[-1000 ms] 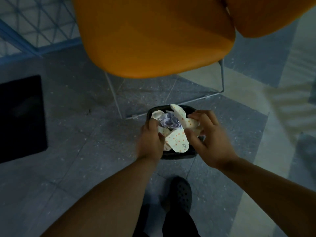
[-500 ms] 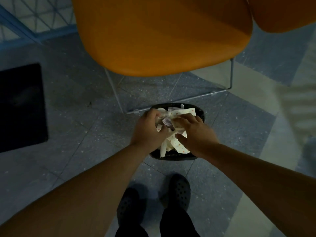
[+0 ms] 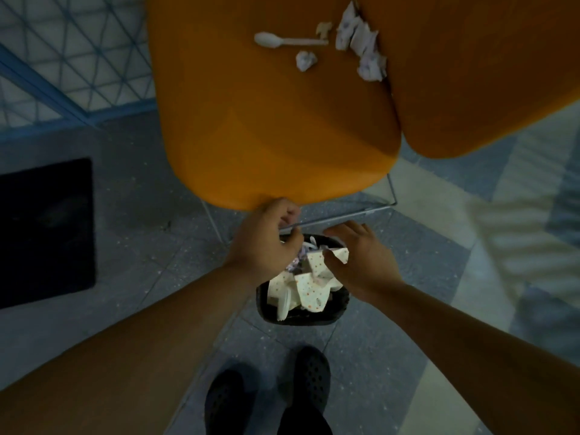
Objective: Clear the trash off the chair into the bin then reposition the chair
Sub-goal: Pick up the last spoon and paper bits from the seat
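Down below the camera, both hands hang over a small black plastic bin (image 3: pixel 317 318) that stands on the grey speckled floor (image 3: pixel 131 246) just in front of the person's black perforated clogs (image 3: pixel 310 375). The left hand (image 3: pixel 266 243) is loosely curled with its fingers bent inward above the bin's far left rim; whether it grips anything I cannot tell. The right hand (image 3: pixel 361 265) is spread flat and released, its thumb touching a crumpled piece of white dotted paper (image 3: pixel 314 287) that sits at the top of the heap filling the bin. Beyond the hands stands the orange moulded chair (image 3: pixel 276 120) on thin metal wire legs (image 3: pixel 345 215), its front seat edge just above the left hand's knuckles. Farther out from the hands, on the seat near its back, trash remains: a white plastic spoon (image 3: pixel 282 41), a small crumpled white paper ball (image 3: pixel 306 60) just nearer than the spoon, and bunched white wrappers (image 3: pixel 364 48) to the right of both. To the left of the left hand, well apart, a black mat (image 3: pixel 44 230) lies on the floor.
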Motion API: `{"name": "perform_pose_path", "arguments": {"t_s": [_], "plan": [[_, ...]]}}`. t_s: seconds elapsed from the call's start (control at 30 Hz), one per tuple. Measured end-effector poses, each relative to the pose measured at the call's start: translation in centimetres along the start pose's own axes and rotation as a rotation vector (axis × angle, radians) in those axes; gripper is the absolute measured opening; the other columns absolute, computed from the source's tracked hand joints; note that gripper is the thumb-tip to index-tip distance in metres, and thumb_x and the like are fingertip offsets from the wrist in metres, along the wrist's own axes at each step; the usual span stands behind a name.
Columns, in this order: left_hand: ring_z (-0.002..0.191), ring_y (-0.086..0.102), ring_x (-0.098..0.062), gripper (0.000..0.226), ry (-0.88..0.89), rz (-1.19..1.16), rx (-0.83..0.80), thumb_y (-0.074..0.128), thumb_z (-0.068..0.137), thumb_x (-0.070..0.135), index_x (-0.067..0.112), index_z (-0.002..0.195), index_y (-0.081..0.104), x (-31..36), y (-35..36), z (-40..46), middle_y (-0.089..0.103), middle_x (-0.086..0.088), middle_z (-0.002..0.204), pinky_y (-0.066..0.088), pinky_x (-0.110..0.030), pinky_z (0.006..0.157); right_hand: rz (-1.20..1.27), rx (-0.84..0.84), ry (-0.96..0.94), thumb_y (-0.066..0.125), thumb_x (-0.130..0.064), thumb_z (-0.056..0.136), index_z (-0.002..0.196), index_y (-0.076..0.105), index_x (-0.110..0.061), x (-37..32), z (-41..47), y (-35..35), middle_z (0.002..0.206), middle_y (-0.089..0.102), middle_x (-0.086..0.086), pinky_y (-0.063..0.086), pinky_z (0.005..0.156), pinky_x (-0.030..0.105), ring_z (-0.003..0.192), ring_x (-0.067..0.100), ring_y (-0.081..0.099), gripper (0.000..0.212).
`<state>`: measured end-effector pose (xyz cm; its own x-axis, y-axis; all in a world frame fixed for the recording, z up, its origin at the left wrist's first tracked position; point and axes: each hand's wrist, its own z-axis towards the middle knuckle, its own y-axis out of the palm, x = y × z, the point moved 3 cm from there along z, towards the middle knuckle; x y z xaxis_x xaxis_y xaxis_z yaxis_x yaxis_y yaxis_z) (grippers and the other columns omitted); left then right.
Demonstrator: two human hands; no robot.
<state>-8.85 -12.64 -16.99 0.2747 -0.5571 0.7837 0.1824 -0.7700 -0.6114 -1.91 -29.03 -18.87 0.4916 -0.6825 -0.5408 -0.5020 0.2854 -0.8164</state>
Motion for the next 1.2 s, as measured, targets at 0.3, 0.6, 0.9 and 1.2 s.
{"name": "perform_pose_path", "arguments": {"t_s": [0.3, 0.6, 0.9, 1.2], "plan": [[0.097, 0.057, -0.017, 0.022, 0.093, 0.064, 0.049, 0.061, 0.093, 0.026, 0.019, 0.113, 0.056, 8.4, -7.4, 7.9, 0.06, -0.001, 0.108, 0.052, -0.044, 0.08, 0.06, 0.222, -0.169, 0.061, -0.023, 0.09, 0.116, 0.061, -0.021, -4.2, 3.2, -12.5, 0.112, 0.061, 0.0, 0.045, 0.07, 0.028, 0.101, 0.02, 0.057, 0.026], [0.094, 0.054, -0.014, 0.024, 0.153, 0.084, 0.091, 0.065, 0.091, 0.024, 0.018, 0.113, 0.057, 6.9, -12.2, 21.3, 0.056, 0.005, 0.104, 0.052, -0.039, 0.083, -0.012, 0.298, -0.104, 0.058, -0.028, 0.093, 0.124, 0.056, -0.022, -5.3, 15.8, -16.9, 0.13, 0.054, 0.002, 0.04, 0.065, 0.022, 0.095, 0.019, 0.056, 0.032], [0.121, 0.052, -0.025, 0.047, 0.17, 0.212, -0.244, 0.07, 0.087, 0.027, 0.018, 0.131, 0.054, 1.2, -7.5, 31.8, 0.055, -0.007, 0.132, 0.047, -0.04, 0.098, -0.009, 0.236, 0.201, 0.062, -0.016, 0.089, 0.129, 0.051, -0.015, 0.1, 25.7, -13.5, 0.14, 0.042, 0.009, 0.044, 0.097, 0.048, 0.127, 0.03, 0.041, 0.041], [0.097, 0.059, -0.029, 0.02, 0.247, 0.285, -0.307, 0.065, 0.086, 0.01, 0.007, 0.106, 0.066, -0.7, -6.2, 34.4, 0.059, -0.015, 0.112, 0.051, -0.044, 0.084, -0.244, 0.234, 0.41, 0.058, -0.006, 0.087, 0.124, 0.051, -0.013, 2.7, 28.3, -11.8, 0.137, 0.043, 0.012, 0.037, 0.098, 0.044, 0.127, 0.032, 0.036, 0.039]]}}
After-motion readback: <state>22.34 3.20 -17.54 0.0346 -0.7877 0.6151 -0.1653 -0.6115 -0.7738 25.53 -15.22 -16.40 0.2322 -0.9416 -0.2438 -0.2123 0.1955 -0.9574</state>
